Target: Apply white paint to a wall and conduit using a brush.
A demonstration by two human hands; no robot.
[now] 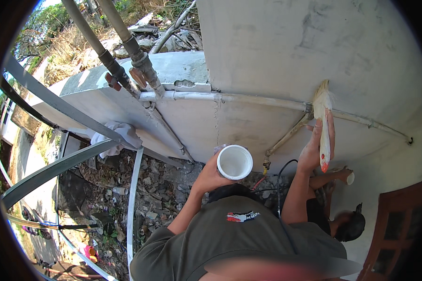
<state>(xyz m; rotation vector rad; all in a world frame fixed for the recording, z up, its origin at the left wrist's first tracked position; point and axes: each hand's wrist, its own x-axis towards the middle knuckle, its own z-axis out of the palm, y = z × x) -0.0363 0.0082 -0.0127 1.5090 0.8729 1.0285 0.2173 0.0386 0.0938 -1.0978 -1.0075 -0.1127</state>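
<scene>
My left hand (208, 175) is wrapped round a white plastic cup (235, 162) in front of my chest. The cup stands open at the top, and its inside looks pale. Raised to the right, my right hand (310, 151) grips a flat paintbrush (322, 114) by its white handle, which ends in a red tip. The brush points upward, its pale bristles in front of the whitish wall (276, 51). Whether the bristles touch the wall, I cannot tell. Just behind the brush runs a horizontal pipe (262, 100).
A person (349, 225) in a dark cap is low at my right, a hand near a small white container (350, 178). Grey metal bars (61, 171) cross the left side. Rubble (150, 187) covers the ground. Two pipes with valves (112, 80) rise at upper left. A red-brown frame (398, 220) stands lower right.
</scene>
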